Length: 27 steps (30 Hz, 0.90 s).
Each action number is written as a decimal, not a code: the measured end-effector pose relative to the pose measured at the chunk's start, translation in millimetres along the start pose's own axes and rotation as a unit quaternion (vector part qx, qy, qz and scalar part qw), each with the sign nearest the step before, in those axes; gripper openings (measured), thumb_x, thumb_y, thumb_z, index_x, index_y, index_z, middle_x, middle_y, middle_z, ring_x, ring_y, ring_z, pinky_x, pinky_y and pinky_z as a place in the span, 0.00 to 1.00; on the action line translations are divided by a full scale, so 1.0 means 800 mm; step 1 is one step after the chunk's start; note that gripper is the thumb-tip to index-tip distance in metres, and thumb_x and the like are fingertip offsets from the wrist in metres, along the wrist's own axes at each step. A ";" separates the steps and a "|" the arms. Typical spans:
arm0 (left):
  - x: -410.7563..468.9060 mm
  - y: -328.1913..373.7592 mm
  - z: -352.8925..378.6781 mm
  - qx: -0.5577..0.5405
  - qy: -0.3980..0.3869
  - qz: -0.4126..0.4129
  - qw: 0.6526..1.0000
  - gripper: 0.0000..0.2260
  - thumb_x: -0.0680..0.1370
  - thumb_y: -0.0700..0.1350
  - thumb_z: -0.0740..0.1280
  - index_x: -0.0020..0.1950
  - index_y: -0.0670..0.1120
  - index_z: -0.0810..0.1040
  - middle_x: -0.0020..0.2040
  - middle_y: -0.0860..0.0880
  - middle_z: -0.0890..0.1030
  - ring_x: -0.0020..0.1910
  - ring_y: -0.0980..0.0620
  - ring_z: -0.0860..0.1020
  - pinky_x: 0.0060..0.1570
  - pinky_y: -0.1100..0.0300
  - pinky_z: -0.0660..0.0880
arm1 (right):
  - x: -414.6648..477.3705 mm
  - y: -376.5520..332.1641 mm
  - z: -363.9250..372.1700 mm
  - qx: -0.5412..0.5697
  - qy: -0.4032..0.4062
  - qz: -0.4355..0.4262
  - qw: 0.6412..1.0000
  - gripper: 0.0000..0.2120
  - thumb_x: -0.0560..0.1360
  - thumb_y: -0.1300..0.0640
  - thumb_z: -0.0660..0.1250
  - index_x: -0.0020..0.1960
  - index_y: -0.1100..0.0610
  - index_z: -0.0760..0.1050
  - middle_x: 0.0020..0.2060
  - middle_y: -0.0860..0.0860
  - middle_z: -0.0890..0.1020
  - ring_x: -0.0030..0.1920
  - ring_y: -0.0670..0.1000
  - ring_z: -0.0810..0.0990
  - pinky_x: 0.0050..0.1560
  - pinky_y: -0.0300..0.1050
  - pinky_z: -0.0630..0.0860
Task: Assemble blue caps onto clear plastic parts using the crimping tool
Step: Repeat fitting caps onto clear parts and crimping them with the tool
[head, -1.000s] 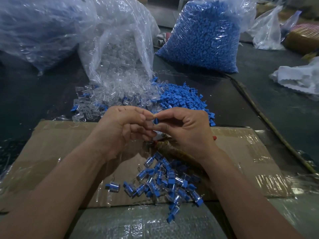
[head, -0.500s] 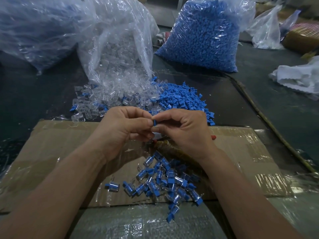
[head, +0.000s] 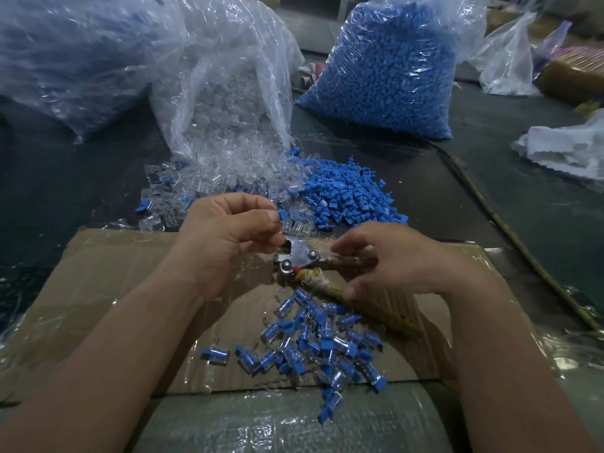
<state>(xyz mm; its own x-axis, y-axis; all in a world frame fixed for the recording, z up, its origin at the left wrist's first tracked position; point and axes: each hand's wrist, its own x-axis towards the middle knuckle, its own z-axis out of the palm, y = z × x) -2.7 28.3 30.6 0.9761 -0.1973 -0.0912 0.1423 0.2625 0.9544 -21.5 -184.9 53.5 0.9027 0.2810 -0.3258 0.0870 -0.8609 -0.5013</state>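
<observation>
"Well, had the hands moved?"

"They had parted. The left hand (head: 228, 237) stayed up, thumb and forefinger pinching one blue-tipped piece (head: 280, 214). The right hand (head: 398, 256) had dropped, its fingers (head: 340, 247) curled round the handles of the single crimping tool (head: 304, 256) on the cardboard (head: 114, 289)."

"And the stock?"

"One bag of blue caps (head: 385, 67), one bag of clear parts (head: 228, 103). The finished pieces (head: 313, 341) lay heaped, too many to count."

Crimping tool (head: 302, 258) handles partly under right hand (head: 402, 259), blue piece (head: 280, 214) mostly hidden in left hand (head: 228, 237), far-left bag (head: 65, 53) blurred
</observation>
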 end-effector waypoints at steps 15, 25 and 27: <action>-0.001 0.001 0.002 -0.003 -0.006 0.000 1.000 0.08 0.61 0.37 0.69 0.38 0.39 0.76 0.29 0.47 0.81 0.27 0.52 0.80 0.27 0.66 0.76 | 0.007 -0.004 0.006 -0.045 0.037 0.021 0.998 0.34 0.62 0.42 0.74 0.66 0.44 0.67 0.50 0.39 0.69 0.54 0.44 0.70 0.54 0.44 0.67; -0.001 -0.001 -0.001 -0.027 -0.003 -0.006 1.000 0.08 0.62 0.36 0.67 0.40 0.38 0.76 0.30 0.45 0.81 0.29 0.52 0.81 0.29 0.65 0.77 | 0.011 -0.011 0.013 -0.149 0.083 0.040 0.985 0.25 0.64 0.44 0.71 0.60 0.44 0.70 0.47 0.43 0.71 0.48 0.46 0.69 0.43 0.44 0.66; -0.001 -0.001 -0.001 -0.028 -0.001 -0.004 1.000 0.08 0.62 0.37 0.67 0.40 0.39 0.75 0.30 0.45 0.81 0.29 0.52 0.81 0.28 0.64 0.77 | 0.016 -0.016 0.020 -0.196 0.115 0.034 0.973 0.17 0.67 0.46 0.69 0.54 0.46 0.71 0.45 0.45 0.72 0.46 0.47 0.70 0.41 0.43 0.66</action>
<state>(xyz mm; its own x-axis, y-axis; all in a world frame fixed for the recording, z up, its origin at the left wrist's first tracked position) -3.2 28.5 29.7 0.9747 -0.2010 -0.0981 0.1590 0.3141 0.9360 -17.7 -163.3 42.6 0.9786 0.1534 -0.1373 0.1363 -0.9826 -0.1260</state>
